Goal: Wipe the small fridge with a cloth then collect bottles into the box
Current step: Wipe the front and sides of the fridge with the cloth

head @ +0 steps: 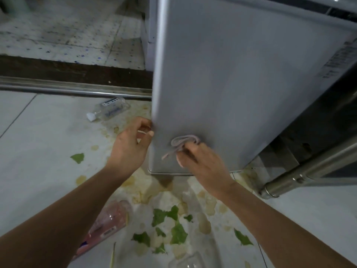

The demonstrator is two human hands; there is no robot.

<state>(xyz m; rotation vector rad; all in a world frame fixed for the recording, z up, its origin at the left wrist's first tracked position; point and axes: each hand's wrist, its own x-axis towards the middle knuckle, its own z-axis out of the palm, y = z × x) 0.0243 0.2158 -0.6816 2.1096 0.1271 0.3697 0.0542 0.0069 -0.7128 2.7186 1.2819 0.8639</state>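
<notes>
Gripped cloth (182, 145) in right hand (201, 161), fridge door (231, 84) edge in left hand (133, 142). Could slip on messy floor (38, 151).

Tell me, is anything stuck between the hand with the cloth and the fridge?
Nothing visible blocks it. The right hand presses the cloth straight onto the fridge low on its grey panel, so only the cloth lies between them. The left hand grips the panel's edge beside it, off to the side.
</notes>
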